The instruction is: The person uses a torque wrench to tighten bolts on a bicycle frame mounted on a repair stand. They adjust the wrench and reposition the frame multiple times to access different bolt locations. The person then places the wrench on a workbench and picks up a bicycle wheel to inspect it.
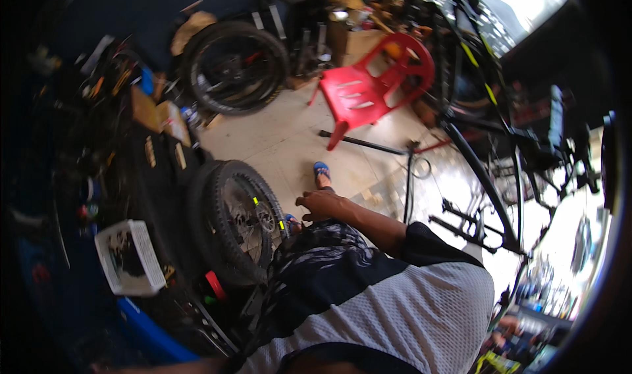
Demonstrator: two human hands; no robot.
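My right hand (319,204) hangs in front of my body, its fingers loosely bent and apart, with nothing in them. It is nearest to two bicycle wheels with knobbly tyres (222,209), which stand together beside a dark bench at the left. Yellow marks and a disc rotor (265,217) show on the closer wheel. Of my left arm (164,368), only a strip appears along the lower edge; its fingers cannot be made out. My feet in blue sandals (322,170) are on the tiled floor.
A red plastic chair (359,94) stands ahead. More bicycle wheels (234,68) lean at the back. A black bicycle frame (484,176) is held up at the right, by a black bar (362,142). A white plastic basket (130,257) sits on the cluttered left bench.
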